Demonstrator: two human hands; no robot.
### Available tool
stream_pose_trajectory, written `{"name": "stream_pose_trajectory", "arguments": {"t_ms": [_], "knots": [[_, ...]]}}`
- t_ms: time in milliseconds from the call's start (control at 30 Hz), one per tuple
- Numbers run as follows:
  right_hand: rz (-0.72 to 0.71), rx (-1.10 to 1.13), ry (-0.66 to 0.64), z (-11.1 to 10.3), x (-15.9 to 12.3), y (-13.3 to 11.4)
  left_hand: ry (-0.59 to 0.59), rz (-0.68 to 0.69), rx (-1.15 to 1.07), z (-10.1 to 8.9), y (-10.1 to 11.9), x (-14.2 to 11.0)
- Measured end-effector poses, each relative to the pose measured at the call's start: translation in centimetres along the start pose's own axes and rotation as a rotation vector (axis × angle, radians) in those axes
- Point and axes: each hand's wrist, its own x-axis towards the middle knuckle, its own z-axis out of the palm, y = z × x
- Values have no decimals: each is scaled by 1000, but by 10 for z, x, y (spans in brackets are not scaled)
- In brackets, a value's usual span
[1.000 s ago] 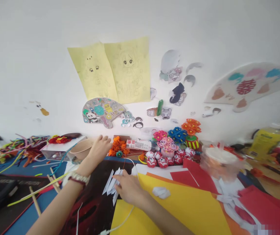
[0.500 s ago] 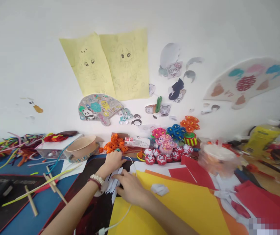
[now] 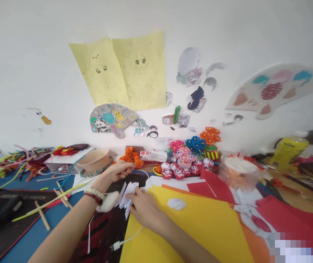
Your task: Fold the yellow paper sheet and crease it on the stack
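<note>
Head camera, and from where I'm standing the two hands are apart from each other over a crowded surface (image 3: 25, 244). The right hand (image 3: 143, 208) lies over a loose fan of white paper strips (image 3: 124, 197), fingertips down on them, perhaps to keep such light pieces from sliding; I can't tell whether it pinches any. The strips rest on the dark mat (image 3: 104, 228), beside a big yellow sheet (image 3: 197, 230), probably laid there for easy reach. A folded white paper (image 3: 176, 204) sits alone on that sheet, where it shows up well.

The left hand (image 3: 116, 171) reaches further off, fingertips bunched just in front of the orange flowers (image 3: 129, 155); whether they grip anything I can't make out. The flowers and a bottle (image 3: 154, 156) lie at the back, seemingly pushed there to free working room.
</note>
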Motion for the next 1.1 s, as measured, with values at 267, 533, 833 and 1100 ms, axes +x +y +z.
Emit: {"name": "stream_pose_trajectory", "arguments": {"t_ms": [267, 533, 833, 1100], "knots": [[-59, 65, 17, 7, 10, -10, 355, 41, 132, 28, 25, 46], [-114, 117, 51, -29, -46, 19, 353, 95, 435, 36, 33, 51], [288, -57, -71, -67, -149, 67, 301, 288, 1075, 43, -33, -76], [501, -184, -6, -48, -157, 96, 334, 252, 1287, 34, -71, -90]]}}
